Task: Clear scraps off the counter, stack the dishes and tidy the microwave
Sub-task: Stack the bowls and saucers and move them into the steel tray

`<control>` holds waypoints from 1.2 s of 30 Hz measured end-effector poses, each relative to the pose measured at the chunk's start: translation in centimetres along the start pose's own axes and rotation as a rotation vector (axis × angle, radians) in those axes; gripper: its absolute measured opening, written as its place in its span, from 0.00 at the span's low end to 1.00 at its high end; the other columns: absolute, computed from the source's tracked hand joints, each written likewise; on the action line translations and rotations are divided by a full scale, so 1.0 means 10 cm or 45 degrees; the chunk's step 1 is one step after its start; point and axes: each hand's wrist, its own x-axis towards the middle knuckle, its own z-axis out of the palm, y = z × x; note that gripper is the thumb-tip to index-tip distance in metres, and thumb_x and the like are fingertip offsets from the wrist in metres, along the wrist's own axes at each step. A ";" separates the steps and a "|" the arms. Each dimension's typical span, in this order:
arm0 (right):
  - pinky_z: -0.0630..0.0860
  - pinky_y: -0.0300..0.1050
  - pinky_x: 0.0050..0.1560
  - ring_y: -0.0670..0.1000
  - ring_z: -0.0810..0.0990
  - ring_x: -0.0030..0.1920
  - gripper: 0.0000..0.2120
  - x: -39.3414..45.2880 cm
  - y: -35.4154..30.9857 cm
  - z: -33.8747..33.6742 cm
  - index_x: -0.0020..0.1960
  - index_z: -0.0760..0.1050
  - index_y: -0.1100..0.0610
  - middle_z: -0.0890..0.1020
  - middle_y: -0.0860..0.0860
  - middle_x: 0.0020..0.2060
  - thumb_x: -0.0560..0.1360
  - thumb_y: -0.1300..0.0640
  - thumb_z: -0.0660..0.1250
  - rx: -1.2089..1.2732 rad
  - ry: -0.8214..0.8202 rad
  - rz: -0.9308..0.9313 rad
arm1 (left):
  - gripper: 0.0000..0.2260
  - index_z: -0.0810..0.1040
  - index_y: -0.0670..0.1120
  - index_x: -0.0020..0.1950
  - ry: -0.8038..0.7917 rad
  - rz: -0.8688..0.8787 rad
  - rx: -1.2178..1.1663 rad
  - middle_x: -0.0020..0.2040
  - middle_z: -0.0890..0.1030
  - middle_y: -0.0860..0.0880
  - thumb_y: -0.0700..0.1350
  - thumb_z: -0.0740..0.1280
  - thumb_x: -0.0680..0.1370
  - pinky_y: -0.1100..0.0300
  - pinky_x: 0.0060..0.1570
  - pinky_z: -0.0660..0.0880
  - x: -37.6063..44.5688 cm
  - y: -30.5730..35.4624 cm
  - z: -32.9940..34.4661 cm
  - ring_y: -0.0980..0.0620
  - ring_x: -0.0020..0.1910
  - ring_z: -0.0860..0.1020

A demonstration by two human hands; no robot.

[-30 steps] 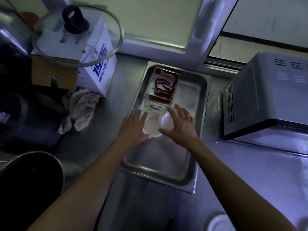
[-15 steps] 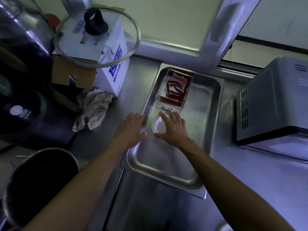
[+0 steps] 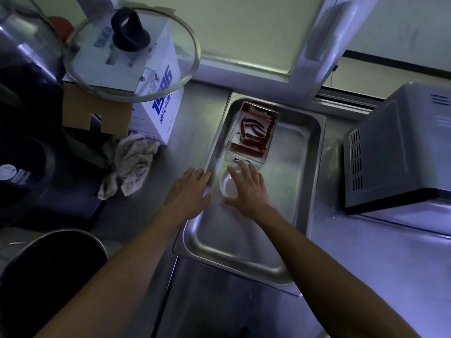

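Here the right hand [image 3: 247, 185] lies palm down inside the steel tray [image 3: 296, 191], fingers straight and spread over a small white bowl [image 3: 228, 184]. Whether the fingers actually touch the bowl cannot be told; nothing is curled round it. The bowl sits on the tray floor near the tray's left wall, just in front of a clear rectangular container [image 3: 253, 135]. The left hand [image 3: 188, 193] is flat too, fingers extended and close together, resting over the tray's left rim, partly on the steel counter [image 3: 195, 123]. It holds nothing.

The clear container stands in the far left part of the tray and holds dried red chillies [image 3: 255, 132].

Left of the tray on the counter: a crumpled grey cloth [image 3: 127, 164], just in front of a white carton with blue print [image 3: 161, 111]. A glass pot lid [image 3: 131, 54] with a black knob rests on top of the carton. A dark pot [image 3: 51, 272] sits at the near left, a dark appliance [image 3: 26, 172] behind it.

Right of the tray, well apart from the hands, stands a grey microwave [image 3: 400, 147], its vented side towards the tray. A window frame [image 3: 314, 45] runs along the back.
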 end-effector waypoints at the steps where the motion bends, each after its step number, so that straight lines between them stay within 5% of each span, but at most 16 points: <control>1: 0.50 0.58 0.78 0.60 0.44 0.80 0.46 0.03 0.00 0.00 0.80 0.49 0.46 0.46 0.53 0.81 0.72 0.34 0.68 0.005 0.003 0.007 | 0.26 0.68 0.44 0.72 0.002 0.001 -0.003 0.70 0.71 0.44 0.52 0.66 0.77 0.39 0.64 0.70 0.00 -0.01 0.00 0.40 0.71 0.65; 11: 0.41 0.62 0.79 0.56 0.34 0.79 0.41 -0.06 0.05 0.05 0.80 0.46 0.45 0.39 0.52 0.81 0.76 0.30 0.59 0.035 -0.014 -0.006 | 0.26 0.67 0.45 0.73 0.002 -0.032 0.022 0.71 0.70 0.46 0.53 0.65 0.77 0.42 0.65 0.69 -0.10 0.03 -0.05 0.42 0.70 0.65; 23: 0.52 0.59 0.78 0.56 0.51 0.80 0.34 -0.79 0.47 -0.27 0.80 0.53 0.48 0.53 0.53 0.81 0.80 0.37 0.58 0.052 0.055 0.054 | 0.30 0.63 0.48 0.77 0.026 -0.080 0.011 0.74 0.67 0.46 0.53 0.67 0.76 0.42 0.68 0.66 -0.47 0.73 -0.12 0.44 0.74 0.62; 36: 0.61 0.56 0.73 0.56 0.59 0.77 0.29 -2.14 0.99 -0.74 0.77 0.62 0.51 0.61 0.54 0.78 0.81 0.40 0.60 0.084 0.200 0.279 | 0.23 0.66 0.49 0.73 0.046 0.211 0.151 0.70 0.73 0.48 0.55 0.63 0.80 0.46 0.54 0.75 -0.86 1.84 -0.19 0.44 0.65 0.73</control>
